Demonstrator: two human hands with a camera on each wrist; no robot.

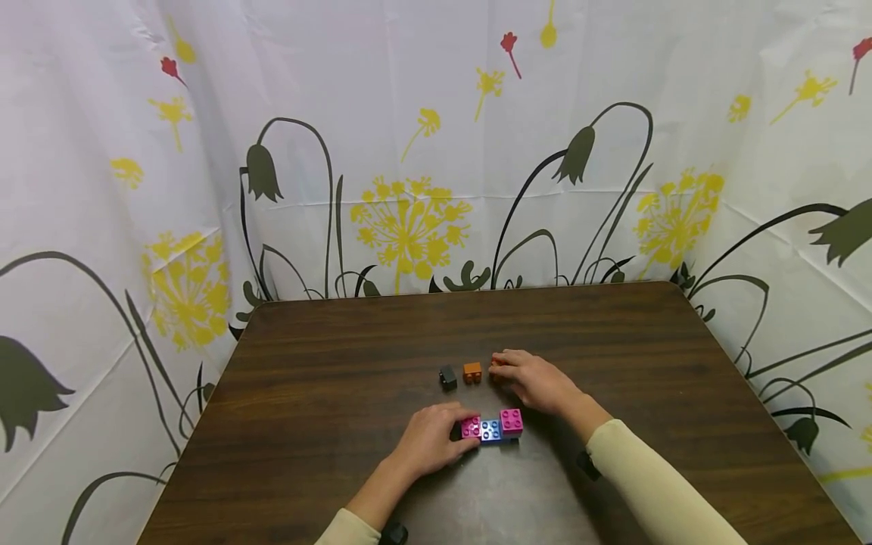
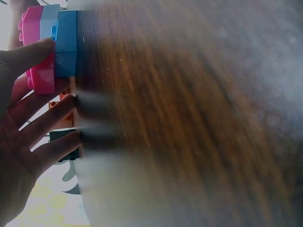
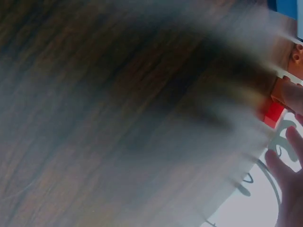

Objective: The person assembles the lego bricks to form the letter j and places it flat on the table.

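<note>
My left hand [image 1: 432, 437] pinches a pink toy building brick [image 1: 471, 427] at the left end of a short brick assembly, thumb on the near side, index finger on the far side. Blue bricks [image 1: 490, 431] form the lower layer, and a second pink brick [image 1: 512, 421] tops the right end. The left wrist view shows the other fingers spread behind. Further back, my right hand [image 1: 538, 378] has thumb and fingertips on an orange brick [image 3: 279, 90], mostly covered in the head view. A red brick [image 3: 273, 114] shows against it in the right wrist view.
Another orange brick [image 1: 472, 372] stands just left of my right fingertips. Left of that is a dark grey brick [image 1: 447, 378]. All lie on a brown wood-grain table [image 1: 327, 356], with a flower-patterned curtain [image 1: 436, 151] hanging behind its far edge.
</note>
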